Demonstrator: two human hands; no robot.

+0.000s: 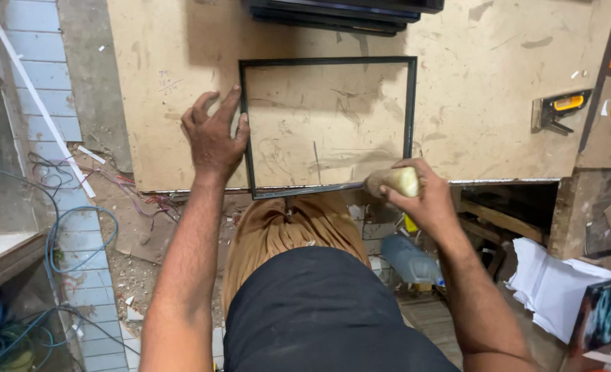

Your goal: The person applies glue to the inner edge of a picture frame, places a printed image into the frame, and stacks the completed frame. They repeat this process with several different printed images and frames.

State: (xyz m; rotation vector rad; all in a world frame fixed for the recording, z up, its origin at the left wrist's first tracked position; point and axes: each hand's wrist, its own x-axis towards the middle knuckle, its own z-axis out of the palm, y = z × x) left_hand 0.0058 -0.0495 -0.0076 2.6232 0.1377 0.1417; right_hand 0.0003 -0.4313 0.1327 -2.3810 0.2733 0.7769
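**Hands on a black frame at the tabletop edge**

Black rectangular frame (327, 127) lies flat on the scuffed board tabletop (498, 83), centre of the picture, its near rail at the tabletop's front edge. Left hand (213, 136) sits on the frame's left rail, centre-left, fingers spread and open, palm down, thumb touching the rail. Right hand (415, 196), lower centre-right, is closed around a pale yellowish block (396, 181), holding it at the frame's lower right corner; whether the block touches the rail, cannot tell. More dark frames (340, 14) are stacked at the top centre edge. A yellow-and-black tool (560, 109) lies on the tabletop at right, well apart from the hands. White paper sheets (553, 282) sit lower right. Blue cables (64, 241) run over the tiled floor (50, 96) at left.
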